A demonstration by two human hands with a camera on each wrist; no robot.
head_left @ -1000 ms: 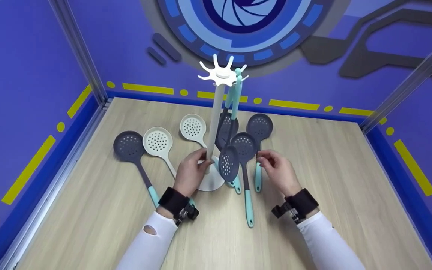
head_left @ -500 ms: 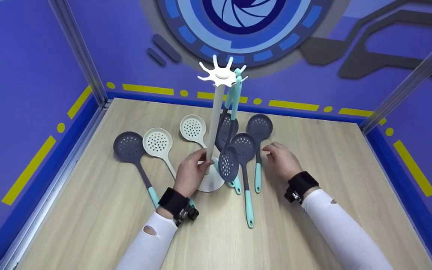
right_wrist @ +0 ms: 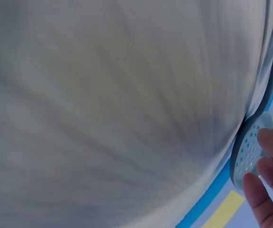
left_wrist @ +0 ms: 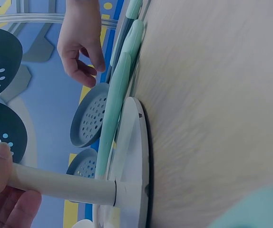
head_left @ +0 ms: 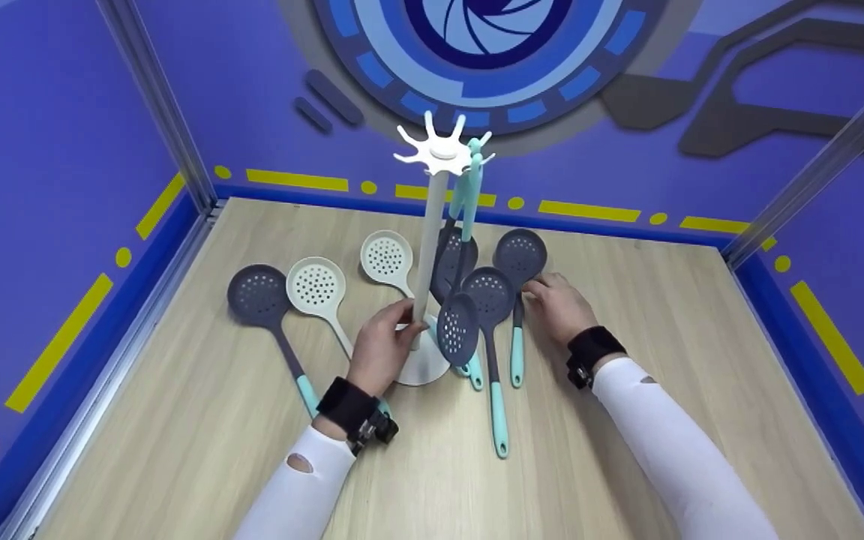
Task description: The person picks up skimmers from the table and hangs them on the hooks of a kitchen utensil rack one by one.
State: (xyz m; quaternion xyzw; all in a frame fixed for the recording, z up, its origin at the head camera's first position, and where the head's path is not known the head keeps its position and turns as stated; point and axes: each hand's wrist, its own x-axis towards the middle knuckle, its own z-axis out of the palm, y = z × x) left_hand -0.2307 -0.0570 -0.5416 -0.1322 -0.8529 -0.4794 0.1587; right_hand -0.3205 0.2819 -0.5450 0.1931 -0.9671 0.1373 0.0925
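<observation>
A person's two hands work over a pale wooden bench (head_left: 702,337) strewn with slotted skimmers. The left hand (head_left: 383,345) pinches the pole of a white stand (head_left: 430,240) between thumb and fingers, low down near its round base; neither hand nor stand has visibly moved over the last second.

The change is on the right. A second ago the right hand (head_left: 563,306) was beside the lower stem of the far-right dark skimmer (head_left: 520,253), near its turquoise handle; half a second later it was a little to the right of the stem. Now it has come farther up, its fingertips at the neck just below the bowl. The right wrist view shows thumb and fingers spread apart beside the bowl; whether they touch it cannot be told.

Two dark skimmers, a front one (head_left: 457,330) and a rear one (head_left: 453,259), hang from the stand's hooks as before. Another dark skimmer (head_left: 489,292) lies between them and the right hand. To the left lie two white skimmers (head_left: 316,286) and an outermost dark one (head_left: 258,294), unchanged.
</observation>
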